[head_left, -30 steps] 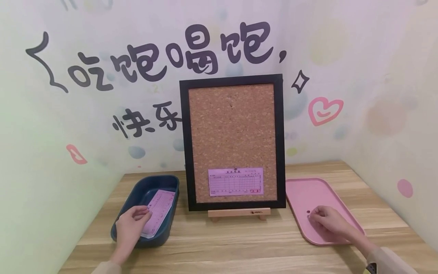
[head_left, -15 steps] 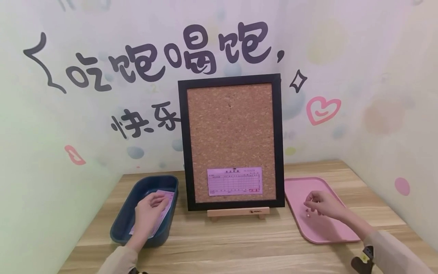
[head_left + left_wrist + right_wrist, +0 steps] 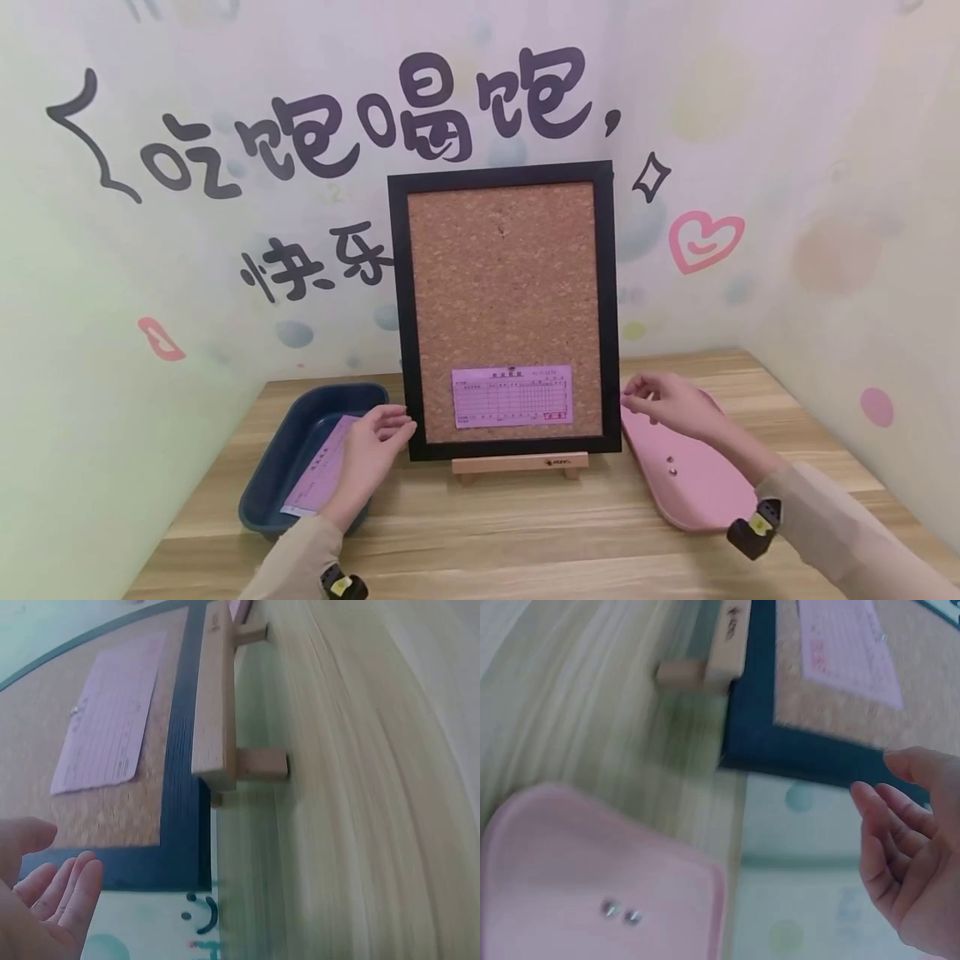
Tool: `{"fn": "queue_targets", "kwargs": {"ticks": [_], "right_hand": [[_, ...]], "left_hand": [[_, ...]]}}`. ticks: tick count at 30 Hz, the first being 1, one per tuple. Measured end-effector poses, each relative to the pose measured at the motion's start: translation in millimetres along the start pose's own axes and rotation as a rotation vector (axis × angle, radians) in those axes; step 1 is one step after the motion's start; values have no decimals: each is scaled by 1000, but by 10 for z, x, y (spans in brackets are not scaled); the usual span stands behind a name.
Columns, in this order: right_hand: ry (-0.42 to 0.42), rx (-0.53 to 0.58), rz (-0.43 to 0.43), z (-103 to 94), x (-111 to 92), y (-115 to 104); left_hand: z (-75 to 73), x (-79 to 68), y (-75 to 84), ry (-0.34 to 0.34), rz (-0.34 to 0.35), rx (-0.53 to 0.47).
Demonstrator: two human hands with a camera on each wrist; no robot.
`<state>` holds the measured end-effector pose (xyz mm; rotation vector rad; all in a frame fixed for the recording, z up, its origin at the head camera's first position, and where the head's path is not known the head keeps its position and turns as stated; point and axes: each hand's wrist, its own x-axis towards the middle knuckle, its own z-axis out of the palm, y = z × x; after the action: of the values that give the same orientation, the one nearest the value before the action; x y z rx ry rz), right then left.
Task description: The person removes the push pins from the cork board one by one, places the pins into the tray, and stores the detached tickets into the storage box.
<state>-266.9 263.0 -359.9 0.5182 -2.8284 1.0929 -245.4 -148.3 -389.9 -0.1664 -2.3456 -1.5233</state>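
Observation:
In the head view a black-framed cork board (image 3: 510,275) stands on a small wooden easel (image 3: 521,463). A printed purple receipt slip (image 3: 512,397) hangs low on the cork, with a small pin (image 3: 512,368) at its top edge. My left hand (image 3: 375,446) is by the frame's lower left side, fingers gently bent and thumb apart, holding nothing. On the opposite side my right hand (image 3: 671,406) is near the frame's lower right edge. Its thumb and fingers are apart with nothing visible between them (image 3: 915,832). I cannot tell whether either hand touches the frame.
A dark blue basin (image 3: 258,492) on the left holds more purple slips (image 3: 322,467), partly behind my left hand. Two small shiny pins (image 3: 672,466) lie on the pink tray (image 3: 705,500) at the right, under my right forearm. A printed wall (image 3: 315,50) rises behind the wooden table (image 3: 480,550).
My left hand has moved right from over the basin to the board's left side. My right hand has risen left from the pins on the tray to the board's right side.

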Motion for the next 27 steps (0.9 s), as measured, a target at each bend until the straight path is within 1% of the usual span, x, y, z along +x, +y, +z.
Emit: {"fn": "queue_targets", "kwargs": {"ticks": [4,6,10,17,27], "right_hand": [[65,8,-52,80,123,-192],[101,-2,-96,128,192,-271],[126,-30,-161,176,302,-405],[95,-45,-195,207,421,-582],[56,-113,-197,386,609,-755]], "left_hand": [[115,15,32,-15,-10,-17],[166,25,46,-22,-17,-33],[251,33,82,-45,-7,-52],[336,39,93,-47,2,-33],[421,64,72,-23,6,-11]]}}
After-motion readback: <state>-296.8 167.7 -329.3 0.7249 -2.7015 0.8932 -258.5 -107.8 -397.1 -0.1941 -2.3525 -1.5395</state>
